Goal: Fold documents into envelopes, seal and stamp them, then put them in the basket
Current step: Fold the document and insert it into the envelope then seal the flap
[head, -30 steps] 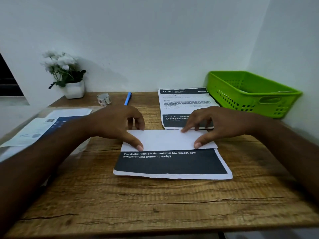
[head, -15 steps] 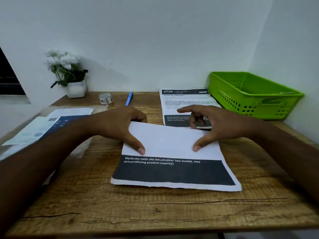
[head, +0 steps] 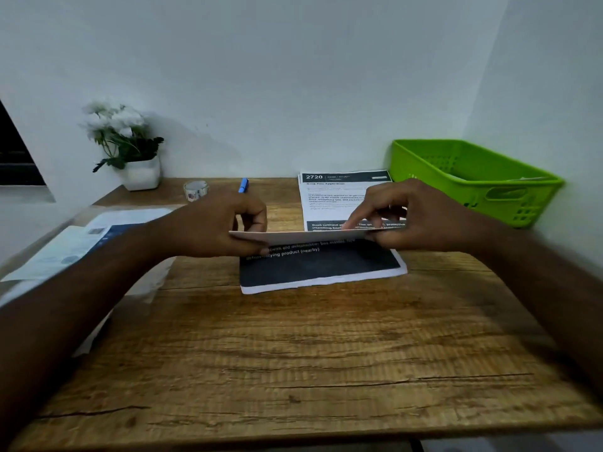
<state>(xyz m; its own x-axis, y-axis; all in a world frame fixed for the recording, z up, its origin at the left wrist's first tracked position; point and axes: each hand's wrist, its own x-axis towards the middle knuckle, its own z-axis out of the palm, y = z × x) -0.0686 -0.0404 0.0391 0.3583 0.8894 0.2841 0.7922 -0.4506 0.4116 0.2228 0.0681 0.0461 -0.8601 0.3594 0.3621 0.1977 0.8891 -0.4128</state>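
Observation:
A printed document (head: pixel 321 267) with a black band lies in the middle of the wooden desk (head: pixel 293 353). Its far part is lifted into a nearly edge-on white flap (head: pixel 303 235). My left hand (head: pixel 212 228) pinches the flap's left end and my right hand (head: pixel 414 216) pinches its right end, index finger laid on top. A stack of more printed documents (head: pixel 329 194) lies behind. The green basket (head: pixel 473 181) stands at the back right with some paper inside.
A white flower pot (head: pixel 140 172), a tape roll (head: pixel 195 190) and a blue pen (head: pixel 243 185) sit along the back wall. Envelopes and papers (head: pixel 81 243) lie at the desk's left edge. Walls close off the back and right.
The flap lay folded flat, then the sheet spread wider toward me; now both hands have lifted its far part off the desk and hold it above the black band.

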